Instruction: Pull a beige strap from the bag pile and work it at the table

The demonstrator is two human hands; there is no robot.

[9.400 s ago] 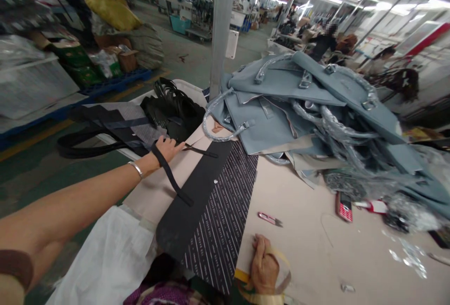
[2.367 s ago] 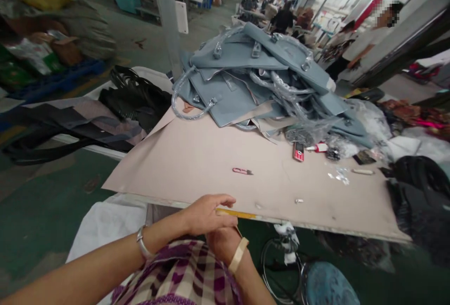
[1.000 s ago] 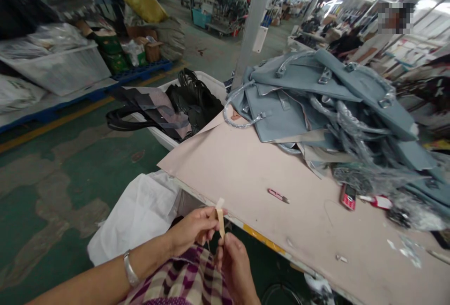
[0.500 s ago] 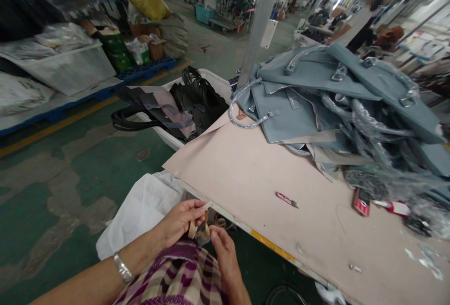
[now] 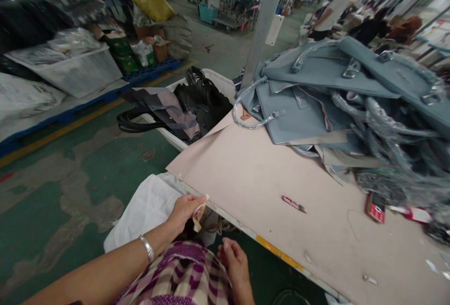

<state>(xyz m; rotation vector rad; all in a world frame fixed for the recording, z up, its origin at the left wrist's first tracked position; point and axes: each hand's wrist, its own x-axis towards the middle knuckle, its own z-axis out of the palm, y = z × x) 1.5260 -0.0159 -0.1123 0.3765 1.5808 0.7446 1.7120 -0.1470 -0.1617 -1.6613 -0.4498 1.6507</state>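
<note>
Left hand (image 5: 183, 211): pinching tape strip (image 5: 197, 213) at near table (image 5: 246, 178) edge.
Right hand (image 5: 235, 263): fingers loosely curled, holding nothing, near lap.
Cutter (image 5: 294, 203): right, on table.
Bags (image 5: 316, 94): 1 pile, far.

You have two hands in view: the left (image 5: 183, 211) and the right (image 5: 235, 263). On the tabletop (image 5: 246, 173) you have one cutter (image 5: 293, 203) and one phone (image 5: 375, 207). One strip (image 5: 197, 214), one bracelet (image 5: 148, 248), one bin (image 5: 225, 84).

Bags (image 5: 316, 94) heaped at the table's (image 5: 246, 169) far right, cutter (image 5: 293, 203) in front, bin (image 5: 197, 103) left.
</note>
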